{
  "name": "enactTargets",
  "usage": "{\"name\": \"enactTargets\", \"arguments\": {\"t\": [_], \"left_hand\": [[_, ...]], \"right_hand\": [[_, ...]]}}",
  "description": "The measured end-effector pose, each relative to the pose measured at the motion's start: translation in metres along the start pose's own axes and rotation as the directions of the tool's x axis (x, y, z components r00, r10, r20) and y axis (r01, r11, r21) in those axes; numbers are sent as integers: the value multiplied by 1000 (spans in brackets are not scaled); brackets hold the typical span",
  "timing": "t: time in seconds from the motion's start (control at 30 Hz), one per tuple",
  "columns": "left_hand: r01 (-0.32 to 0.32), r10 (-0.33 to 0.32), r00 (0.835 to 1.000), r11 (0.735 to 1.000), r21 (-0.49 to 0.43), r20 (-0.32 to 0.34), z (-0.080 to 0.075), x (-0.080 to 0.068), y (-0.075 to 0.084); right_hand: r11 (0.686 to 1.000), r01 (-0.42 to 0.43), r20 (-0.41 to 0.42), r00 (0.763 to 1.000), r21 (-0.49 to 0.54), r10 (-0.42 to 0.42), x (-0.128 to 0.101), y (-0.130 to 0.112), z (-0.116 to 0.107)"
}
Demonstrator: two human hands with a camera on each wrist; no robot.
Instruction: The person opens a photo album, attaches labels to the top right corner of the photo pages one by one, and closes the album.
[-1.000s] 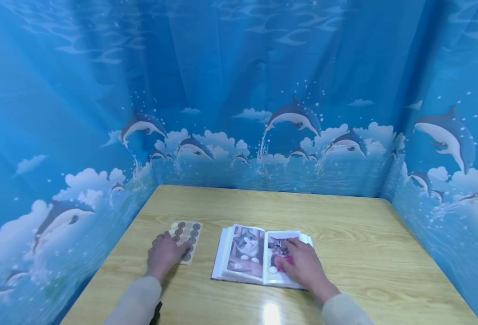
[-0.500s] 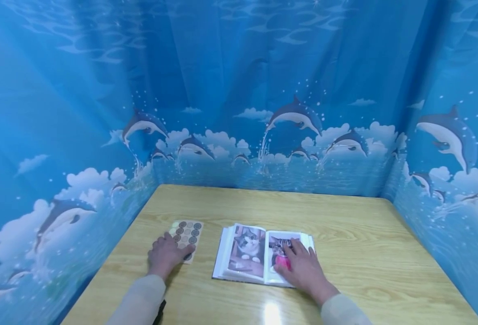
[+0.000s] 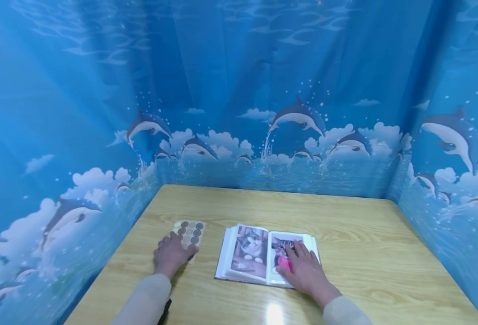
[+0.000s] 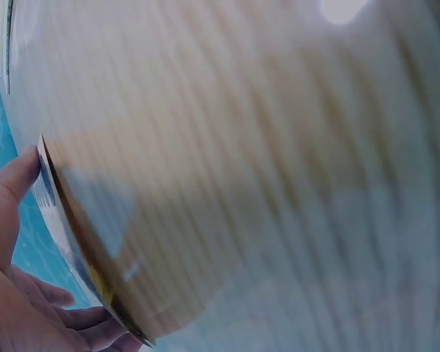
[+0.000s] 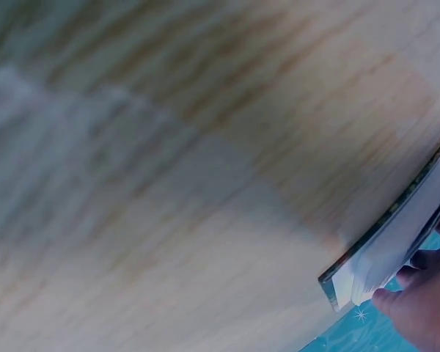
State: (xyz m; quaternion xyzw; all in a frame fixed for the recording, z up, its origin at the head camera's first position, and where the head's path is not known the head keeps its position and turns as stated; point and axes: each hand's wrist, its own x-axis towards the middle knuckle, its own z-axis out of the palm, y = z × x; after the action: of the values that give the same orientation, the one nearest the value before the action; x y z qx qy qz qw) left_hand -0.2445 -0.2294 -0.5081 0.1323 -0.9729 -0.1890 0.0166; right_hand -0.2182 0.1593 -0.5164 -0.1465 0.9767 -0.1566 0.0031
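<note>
In the head view, my left hand [image 3: 172, 255] rests at the lower left part of a sheet of round coin-like stickers [image 3: 191, 230], covering some of it. The left wrist view shows the thumb at one end of the thin sheet [image 4: 77, 257] and the fingers along the other end. An open photo album [image 3: 250, 276] lies to the right with a cat picture on each page. My right hand [image 3: 305, 271] rests on its right page with fingers spread, partly hiding the picture. From the right wrist view, the fingers lie over the album's page stack [image 5: 396, 249].
The wood-grain table [image 3: 357, 234] extends behind and to the right of the album. Blue dolphin-print curtains [image 3: 239, 90] close off the back and both sides. A dark strap-like thing [image 3: 165, 311] shows beside the left sleeve.
My right hand's fingers have spread and slid slightly right on the page. The left thumb has shifted a little right over the sheet. The head view has turned slightly left.
</note>
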Motion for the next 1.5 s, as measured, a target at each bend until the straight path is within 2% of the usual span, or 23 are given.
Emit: {"name": "enactTargets", "arguments": {"t": [0.3, 0.53, 0.73, 0.87, 1.13, 1.37, 1.5], "left_hand": [[-8, 9, 1000, 998, -69, 8, 0, 1, 5], [-24, 22, 1000, 992, -125, -17, -2, 2, 12], [-24, 16, 999, 973, -230, -40, -3, 5, 21], [-31, 20, 999, 950, -311, -38, -6, 5, 35], [-48, 27, 998, 900, -433, -53, -12, -3, 69], [-79, 58, 997, 880, -468, -59, -11, -6, 96], [-74, 63, 997, 868, -490, -39, -11, -10, 112]], "right_hand": [[1000, -10, 12, 1000, 0, 10, 0, 1, 1], [1000, -10, -11, 1000, 8, 10, 1, 0, -1], [1000, -15, -52, 999, 3, 15, 3, 0, -3], [999, -15, -88, 996, -32, 12, 5, 0, -3], [999, 1, -126, 992, -37, -5, 10, -6, -6], [999, 18, -149, 989, -36, -23, 16, -9, -10], [1000, 27, -166, 986, 8, -25, 21, -13, -12]]}}
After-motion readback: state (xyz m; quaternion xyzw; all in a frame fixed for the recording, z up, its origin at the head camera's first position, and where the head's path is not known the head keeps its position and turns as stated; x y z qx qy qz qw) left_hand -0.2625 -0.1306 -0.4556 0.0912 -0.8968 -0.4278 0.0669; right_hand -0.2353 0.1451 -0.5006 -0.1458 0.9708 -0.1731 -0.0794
